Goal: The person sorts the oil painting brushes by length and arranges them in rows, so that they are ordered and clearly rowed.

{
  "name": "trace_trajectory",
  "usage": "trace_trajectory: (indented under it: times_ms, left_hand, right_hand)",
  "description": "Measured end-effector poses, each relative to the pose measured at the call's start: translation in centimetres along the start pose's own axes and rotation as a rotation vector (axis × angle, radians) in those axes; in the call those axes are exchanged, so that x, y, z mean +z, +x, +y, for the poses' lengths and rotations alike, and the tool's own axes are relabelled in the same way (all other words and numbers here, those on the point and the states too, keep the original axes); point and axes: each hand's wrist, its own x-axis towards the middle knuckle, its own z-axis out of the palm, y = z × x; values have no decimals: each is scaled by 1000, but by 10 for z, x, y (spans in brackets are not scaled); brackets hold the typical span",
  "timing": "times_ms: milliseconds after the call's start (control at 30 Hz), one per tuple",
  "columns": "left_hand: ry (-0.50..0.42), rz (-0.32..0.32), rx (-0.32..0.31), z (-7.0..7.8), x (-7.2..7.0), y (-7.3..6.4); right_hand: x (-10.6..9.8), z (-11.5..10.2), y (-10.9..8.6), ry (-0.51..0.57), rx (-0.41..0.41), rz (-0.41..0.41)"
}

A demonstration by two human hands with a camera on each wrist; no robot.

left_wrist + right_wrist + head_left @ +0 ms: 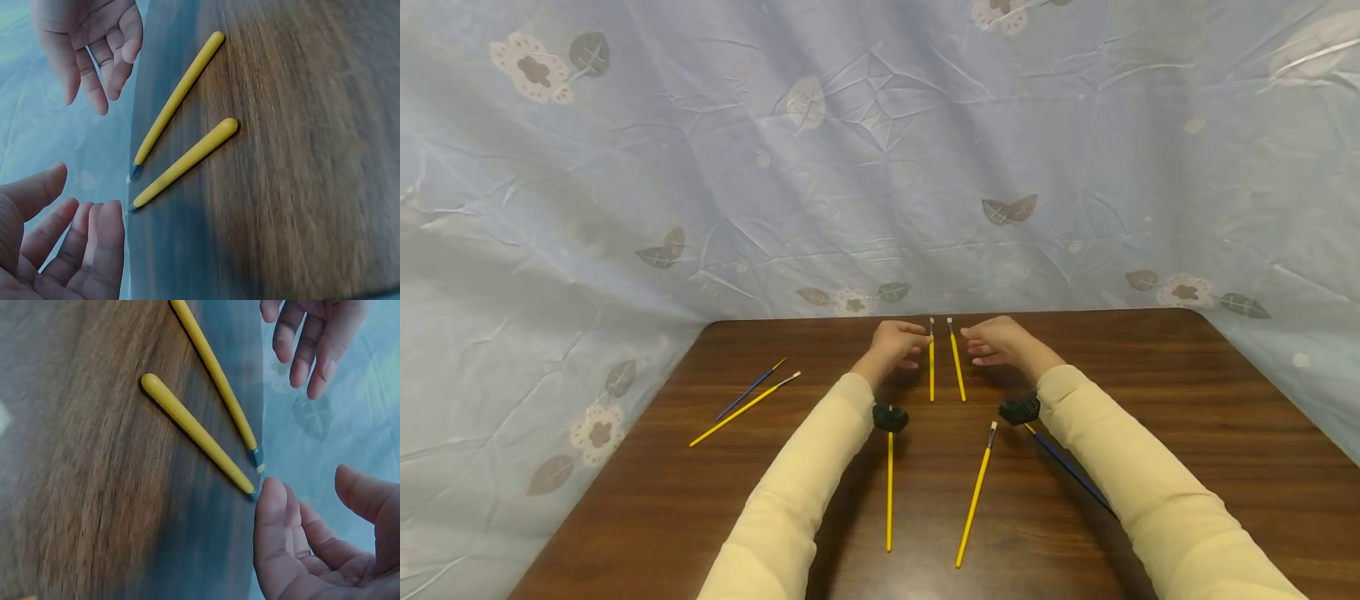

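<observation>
The dark brown wooden table point(1210, 417) stands before a pale curtain point(865, 208) printed with flowers and leaves. The left hand point(898, 343) and the right hand point(998, 342) are relaxed, thumbs apart from fingers, grasping nothing. Between them, two yellow paintbrushes point(932, 367) lie near the far edge; whether the left hand touches one, I cannot tell surely. The right sleeve point(1150, 467) partly hides a blue paintbrush point(1071, 471).
</observation>
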Motion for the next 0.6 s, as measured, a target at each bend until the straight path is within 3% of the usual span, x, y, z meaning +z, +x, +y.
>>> trace_trajectory:
  times_ms: [300, 600]
  left_hand:
    - [25, -91, 9, -1, -11, -13]
    - [69, -164, 47, -3, -21, -34]
  right_hand:
    - [4, -9, -29, -50, -20, -78]
    - [6, 3, -49, -76, -104, -85]
